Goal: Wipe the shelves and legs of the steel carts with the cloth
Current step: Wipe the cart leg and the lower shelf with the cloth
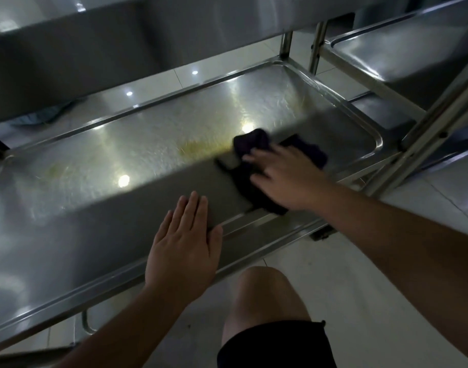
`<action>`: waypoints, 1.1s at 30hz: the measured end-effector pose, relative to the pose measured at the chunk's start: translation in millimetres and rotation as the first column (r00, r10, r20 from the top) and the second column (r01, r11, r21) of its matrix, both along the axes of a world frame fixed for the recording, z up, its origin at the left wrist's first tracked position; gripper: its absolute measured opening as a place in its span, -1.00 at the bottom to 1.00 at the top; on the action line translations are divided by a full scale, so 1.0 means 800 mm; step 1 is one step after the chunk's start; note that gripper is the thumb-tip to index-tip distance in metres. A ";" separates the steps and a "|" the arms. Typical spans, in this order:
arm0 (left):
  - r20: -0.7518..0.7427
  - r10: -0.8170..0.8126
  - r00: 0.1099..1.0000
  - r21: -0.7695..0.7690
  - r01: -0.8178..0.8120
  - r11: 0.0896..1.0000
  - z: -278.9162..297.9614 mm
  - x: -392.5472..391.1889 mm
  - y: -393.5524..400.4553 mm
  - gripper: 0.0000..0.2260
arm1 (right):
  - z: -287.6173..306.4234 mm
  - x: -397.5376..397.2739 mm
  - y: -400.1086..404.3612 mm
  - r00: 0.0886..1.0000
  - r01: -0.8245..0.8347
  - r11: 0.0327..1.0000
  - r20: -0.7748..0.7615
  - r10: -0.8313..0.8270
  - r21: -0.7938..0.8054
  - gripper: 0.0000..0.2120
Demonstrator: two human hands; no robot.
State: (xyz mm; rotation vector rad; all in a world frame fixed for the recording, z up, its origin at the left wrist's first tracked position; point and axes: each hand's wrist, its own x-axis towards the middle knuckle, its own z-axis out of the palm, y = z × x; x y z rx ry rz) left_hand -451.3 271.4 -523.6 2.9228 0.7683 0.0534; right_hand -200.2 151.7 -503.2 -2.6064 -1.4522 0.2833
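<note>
Right hand (283, 179): palm down, fingers spread and nearly straight, pressing the dark cloth (256, 155) flat onto the lower shelf (148, 144). Not pinching it; the cloth is pinned under palm and fingers. It sticks out past my fingertips toward the far side and trails back under my wrist toward the near rim.

Left hand (182, 248): open, fingers straight and together, resting flat on the near part of the same shelf, thumb at the edge. Holds nothing. I judge it is bracing the cart.

Relation that matters: the shelf's long axis runs from my lower left up to my upper right. The cloth sits toward the right end, in the shaded near half. The yellowish stain (201, 147) lies just left of the cloth, on the lit strip, and a fainter patch (60, 171) is well apart further left. So the unwiped work lies leftward along the long axis. My right hand is the nearer one to the stain and already has the cloth under it.

Judgement: a sweep to the left along the length, keeping the pressure flat, would cover the stain. My left hand lies near that path and may need to shift.

Outward: upper shelf (121, 35) overhangs; an upright leg (285, 43) stands at the far right corner; a second cart (402, 57) stands just beside on the right. Legs not yet addressed here, as far as I can tell.
</note>
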 end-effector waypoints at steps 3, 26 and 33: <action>-0.006 -0.016 1.000 -0.003 0.016 1.000 -0.002 -0.004 0.003 -0.31 | 0.000 -0.001 -0.013 0.977 -0.209 0.978 -0.035 0.208 -0.010 -0.33; -0.001 -0.013 1.000 0.001 0.013 1.000 0.001 -0.001 -0.001 -0.34 | -0.002 -0.069 0.136 0.995 0.063 0.997 -0.079 -0.060 0.034 -0.42; 0.032 -0.009 0.999 -0.050 0.011 0.999 -0.004 -0.001 -0.001 -0.36 | 0.004 0.098 -0.019 0.846 0.527 0.849 0.076 -0.528 0.033 -0.41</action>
